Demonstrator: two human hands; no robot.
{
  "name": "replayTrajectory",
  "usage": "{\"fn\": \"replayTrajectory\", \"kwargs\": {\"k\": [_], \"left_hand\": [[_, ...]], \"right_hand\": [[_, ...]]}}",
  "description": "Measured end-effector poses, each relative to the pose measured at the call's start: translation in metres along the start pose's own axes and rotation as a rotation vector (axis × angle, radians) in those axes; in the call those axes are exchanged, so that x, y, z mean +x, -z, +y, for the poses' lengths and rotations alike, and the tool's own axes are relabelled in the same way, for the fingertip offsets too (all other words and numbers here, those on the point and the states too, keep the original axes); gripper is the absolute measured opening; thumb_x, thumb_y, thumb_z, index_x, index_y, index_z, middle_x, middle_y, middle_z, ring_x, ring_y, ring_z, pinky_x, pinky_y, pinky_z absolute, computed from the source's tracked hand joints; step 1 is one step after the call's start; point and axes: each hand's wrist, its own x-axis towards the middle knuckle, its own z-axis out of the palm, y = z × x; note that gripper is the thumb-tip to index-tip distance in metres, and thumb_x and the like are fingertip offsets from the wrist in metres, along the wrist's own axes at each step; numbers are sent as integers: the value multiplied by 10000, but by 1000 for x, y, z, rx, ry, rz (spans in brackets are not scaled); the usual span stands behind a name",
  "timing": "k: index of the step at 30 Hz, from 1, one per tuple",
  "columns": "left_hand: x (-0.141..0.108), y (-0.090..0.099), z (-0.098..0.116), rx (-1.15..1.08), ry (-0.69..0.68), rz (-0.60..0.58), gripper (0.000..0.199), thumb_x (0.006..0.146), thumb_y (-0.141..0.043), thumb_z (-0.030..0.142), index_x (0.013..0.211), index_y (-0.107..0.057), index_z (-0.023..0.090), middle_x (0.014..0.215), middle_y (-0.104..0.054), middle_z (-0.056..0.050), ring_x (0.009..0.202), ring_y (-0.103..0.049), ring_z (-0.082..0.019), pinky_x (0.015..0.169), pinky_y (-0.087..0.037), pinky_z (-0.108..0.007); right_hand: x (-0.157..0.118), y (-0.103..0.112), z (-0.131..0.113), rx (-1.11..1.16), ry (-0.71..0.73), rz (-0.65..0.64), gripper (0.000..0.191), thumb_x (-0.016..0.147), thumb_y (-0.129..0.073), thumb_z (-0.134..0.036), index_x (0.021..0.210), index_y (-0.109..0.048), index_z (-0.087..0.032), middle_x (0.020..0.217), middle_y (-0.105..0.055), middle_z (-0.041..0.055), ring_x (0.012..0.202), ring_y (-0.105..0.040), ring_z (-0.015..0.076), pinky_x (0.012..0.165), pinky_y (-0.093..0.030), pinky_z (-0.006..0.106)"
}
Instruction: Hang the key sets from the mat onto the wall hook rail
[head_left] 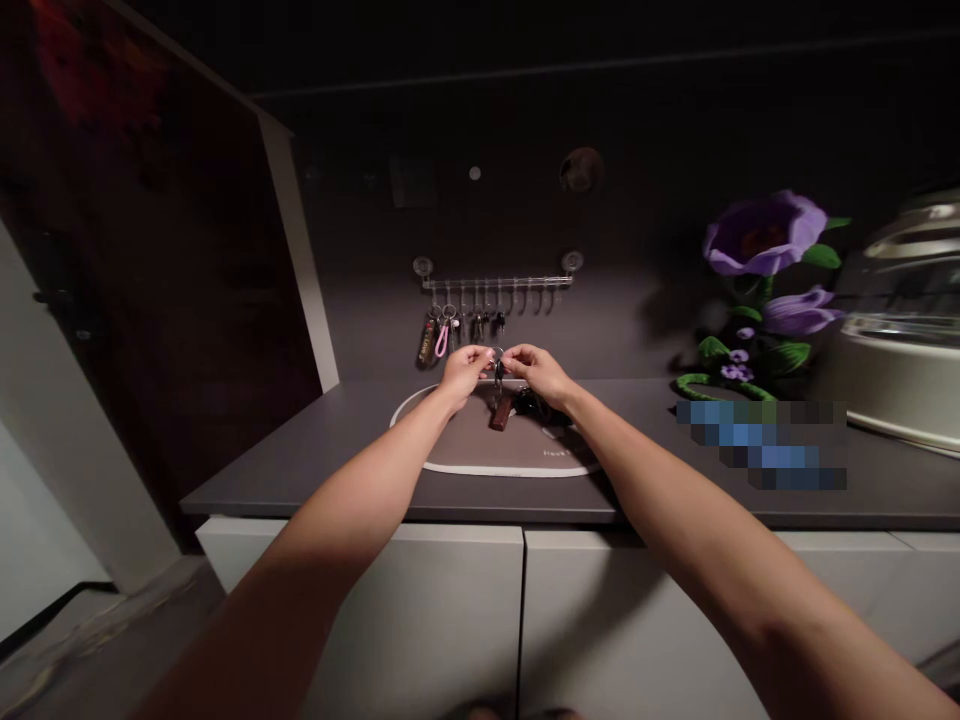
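My left hand (465, 374) and my right hand (538, 370) meet over the mat, each pinching one side of a small metal key ring (499, 352). From this ring hang a dark key and a reddish-brown tag (500, 413). Beneath my right hand, a dark bunch of things (529, 403), perhaps keys, rests on the brown mat (480, 452) with its pale rim. Just above my hands, a clear hook rail (498, 283) is fixed to the wall. Several key sets hang from its left half, among them a pink loop strap (442, 340) and a brown tag with lettering (426, 343).
The grey countertop (300, 440) runs above white cabinet doors (450, 590). Purple artificial flowers (765, 235) stand at the right, near a large cream-coloured container with a clear top (900, 370). A blurred-out bluish patch lies before them. At the left is a dark door (150, 280).
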Motion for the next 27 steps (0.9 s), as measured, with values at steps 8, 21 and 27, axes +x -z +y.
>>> {"fn": "replayTrajectory", "kwargs": {"k": [8, 21, 27], "left_hand": [[5, 0, -4, -154, 8, -21, 222, 644, -669, 318, 759, -617, 135, 691, -598, -13, 621, -528, -84, 542, -396, -197], [3, -3, -3, -133, -59, -56, 287, 638, -662, 353, 828, -645, 138, 769, -629, -33, 667, -530, -91, 537, -407, -188], [5, -2, -6, -90, -72, -32, 312, 671, -632, 346, 908, -642, 144, 745, -624, -31, 644, -529, -90, 544, -416, -195]], "right_hand": [[0, -1, -3, 60, 24, 10, 271, 630, -655, -358, 778, -557, -155, 715, -552, -15, 644, -468, 81, 638, -373, 231], [2, 0, -4, 150, 24, 54, 277, 634, -652, -372, 746, -512, -161, 712, -506, -33, 655, -462, 68, 671, -416, 226], [2, 0, -7, 230, -37, 87, 308, 636, -644, -406, 749, -475, -175, 691, -463, -44, 643, -462, 71, 649, -464, 255]]}}
